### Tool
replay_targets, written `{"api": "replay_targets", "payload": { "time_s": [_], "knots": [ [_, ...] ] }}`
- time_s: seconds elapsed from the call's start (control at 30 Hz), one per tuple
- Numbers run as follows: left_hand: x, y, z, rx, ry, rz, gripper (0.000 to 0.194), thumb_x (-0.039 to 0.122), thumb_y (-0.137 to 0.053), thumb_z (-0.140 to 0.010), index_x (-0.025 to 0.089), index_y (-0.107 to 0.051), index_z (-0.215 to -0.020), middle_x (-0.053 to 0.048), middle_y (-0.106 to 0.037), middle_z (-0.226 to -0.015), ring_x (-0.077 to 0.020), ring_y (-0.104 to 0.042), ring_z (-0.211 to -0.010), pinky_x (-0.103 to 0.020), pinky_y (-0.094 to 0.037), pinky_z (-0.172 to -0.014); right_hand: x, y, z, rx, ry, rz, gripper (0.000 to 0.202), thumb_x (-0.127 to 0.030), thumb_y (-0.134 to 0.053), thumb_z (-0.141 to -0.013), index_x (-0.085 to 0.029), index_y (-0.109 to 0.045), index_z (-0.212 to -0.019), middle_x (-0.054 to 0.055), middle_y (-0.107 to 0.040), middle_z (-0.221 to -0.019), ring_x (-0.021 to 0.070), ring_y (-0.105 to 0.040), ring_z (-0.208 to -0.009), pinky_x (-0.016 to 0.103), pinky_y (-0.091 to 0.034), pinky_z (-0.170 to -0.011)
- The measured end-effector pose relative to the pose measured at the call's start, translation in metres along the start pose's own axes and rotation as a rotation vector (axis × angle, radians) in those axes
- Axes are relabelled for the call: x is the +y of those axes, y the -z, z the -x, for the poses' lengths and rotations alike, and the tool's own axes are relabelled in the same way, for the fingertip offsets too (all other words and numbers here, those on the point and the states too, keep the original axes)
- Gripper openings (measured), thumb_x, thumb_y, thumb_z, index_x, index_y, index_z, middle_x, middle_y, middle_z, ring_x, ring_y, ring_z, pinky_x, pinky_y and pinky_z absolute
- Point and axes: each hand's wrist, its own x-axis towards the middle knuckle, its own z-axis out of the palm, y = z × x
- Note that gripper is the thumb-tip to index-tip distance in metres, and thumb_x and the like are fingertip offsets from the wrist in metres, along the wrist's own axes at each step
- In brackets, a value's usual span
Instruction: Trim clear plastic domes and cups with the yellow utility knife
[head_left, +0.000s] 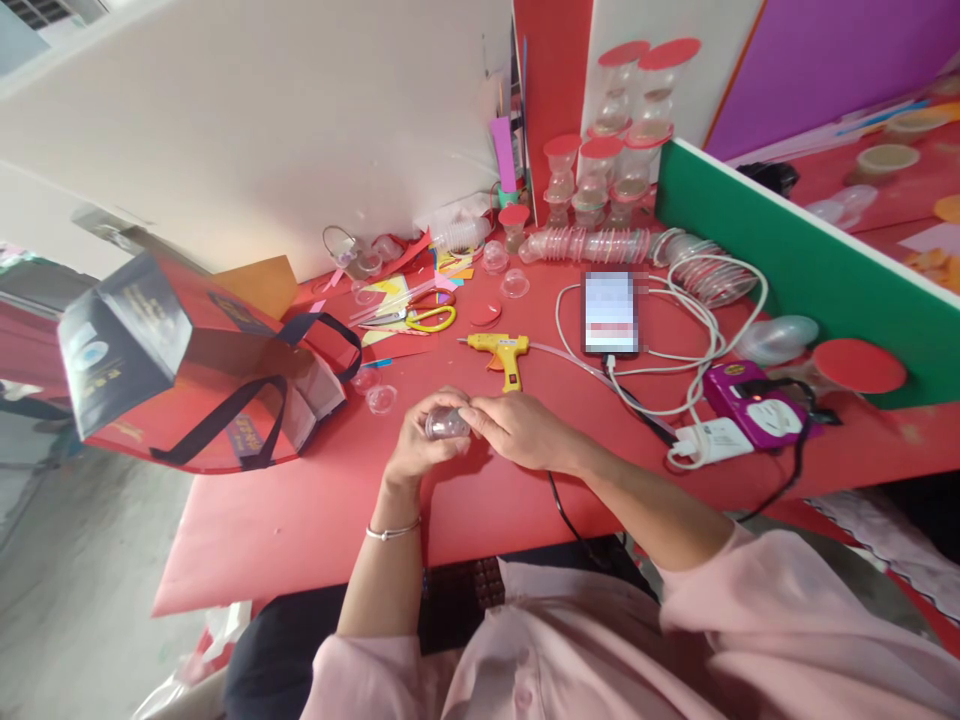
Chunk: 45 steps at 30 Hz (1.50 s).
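Over the front of the red table, both hands close around a small clear plastic cup (pixel 445 423), held tilted on its side. My left hand (pixel 415 447) wraps its fingers and thumb about the cup from the left. The fingers of my right hand (pixel 517 430) press together on the cup's right end and hide part of it. Just beyond the hands lies a yellow glue gun (pixel 504 350), its nozzle toward the left. Clear domed lids (pixel 382 399) rest left of my left hand. A flat red disc (pixel 486 313) lies behind the glue gun.
Scissors (pixel 427 318) lie among paper scraps. A red gift bag (pixel 210 360) stands left. Right are a phone (pixel 610 312), white cable (pixel 697 262) and purple power socket (pixel 757 405). Rows of nested clear cups (pixel 592 246) and red-topped hourglass-shaped stacks (pixel 598 180) line the back. A green divider (pixel 810 270) edges the right.
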Motion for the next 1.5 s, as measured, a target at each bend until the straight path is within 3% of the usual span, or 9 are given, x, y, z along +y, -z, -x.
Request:
{"api": "replay_targets", "payload": {
  "time_s": [0.63,0.8,1.03,1.3,1.5],
  "knots": [
    [0.0000,-0.0005,0.0007,-0.025,0.017,0.035,0.041,0.019,-0.086,-0.068,0.024,-0.071,-0.106,-0.004,-0.059,-0.106,-0.0148,-0.062,-0.082,-0.024,-0.053,-0.066,-0.0024,0.0018,0.0013,-0.012,-0.008,0.046,0.052,-0.050,-0.027,-0.108,-0.019,-0.065,-0.095,0.004,-0.069,-0.079,0.0145,-0.057,-0.069,0.027,-0.028,-0.064],
    [0.0003,-0.0009,0.0004,0.005,0.024,-0.001,0.041,0.026,-0.088,-0.066,0.022,-0.070,-0.103,-0.005,-0.060,-0.103,-0.0151,-0.062,-0.080,-0.025,-0.054,-0.065,-0.0023,0.0012,0.0009,-0.013,-0.011,0.040,0.052,-0.051,-0.027,-0.108,-0.019,-0.065,-0.094,0.004,-0.070,-0.080,0.0144,-0.057,-0.069,0.027,-0.028,-0.064],
    [-0.0007,-0.0015,0.0005,-0.021,0.038,0.047,0.034,0.026,-0.085,-0.071,0.022,-0.067,-0.099,-0.003,-0.058,-0.103,-0.0113,-0.062,-0.067,-0.023,-0.054,-0.055,-0.0035,0.0003,0.0012,-0.025,-0.007,0.109,0.046,-0.047,-0.031,-0.108,-0.019,-0.065,-0.094,0.004,-0.070,-0.080,0.0149,-0.057,-0.068,0.029,-0.025,-0.062],
    [0.0018,-0.0025,0.0014,-0.012,0.040,0.098,0.048,0.021,-0.089,-0.065,0.023,-0.064,-0.106,-0.004,-0.063,-0.110,-0.0149,-0.068,-0.080,-0.025,-0.058,-0.065,-0.0025,0.0022,-0.0002,0.022,-0.058,-0.098,0.046,-0.049,-0.034,-0.107,-0.020,-0.058,-0.082,0.000,-0.064,-0.073,0.0123,-0.054,-0.066,0.027,-0.027,-0.063],
    [0.0033,-0.0039,0.0037,0.040,0.119,0.090,0.055,0.023,-0.090,-0.066,0.023,-0.060,-0.112,-0.001,-0.068,-0.089,-0.0114,-0.063,-0.066,-0.022,-0.055,-0.058,-0.0012,0.0035,0.0000,0.108,-0.061,-0.145,0.050,-0.054,-0.031,-0.107,-0.021,-0.056,-0.080,-0.001,-0.060,-0.071,0.0115,-0.050,-0.064,0.027,-0.028,-0.063]
  ]
}}
